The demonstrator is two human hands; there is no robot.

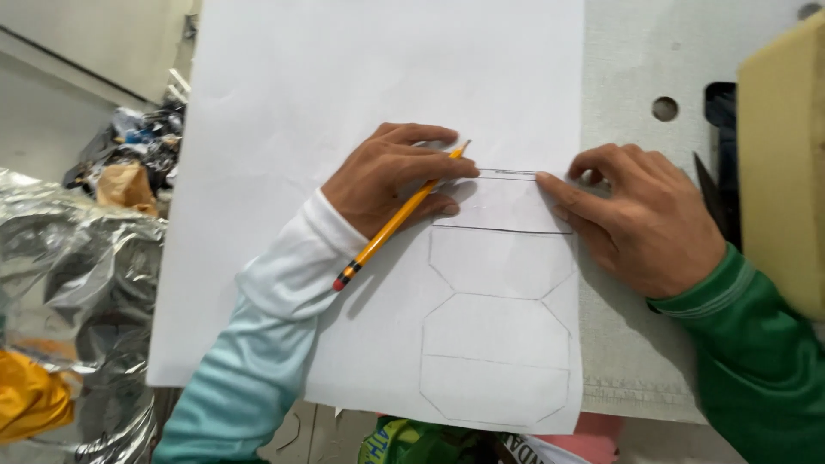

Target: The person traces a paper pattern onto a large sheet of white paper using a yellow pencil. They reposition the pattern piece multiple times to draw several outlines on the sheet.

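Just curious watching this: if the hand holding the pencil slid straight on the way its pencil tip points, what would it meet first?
Probably the right hand, whose fingers rest just beyond the yellow wooden pencil.

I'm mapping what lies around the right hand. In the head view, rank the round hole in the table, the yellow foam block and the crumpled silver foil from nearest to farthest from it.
1. Round hole: just above the right hand.
2. Yellow foam block: at the right edge, a little farther, though close to the hole's distance.
3. Crumpled silver foil: far left, beyond the white paper.

The left hand is covering the pencil middle. The paper is running off the top edge; the foam block is leaving the right edge.
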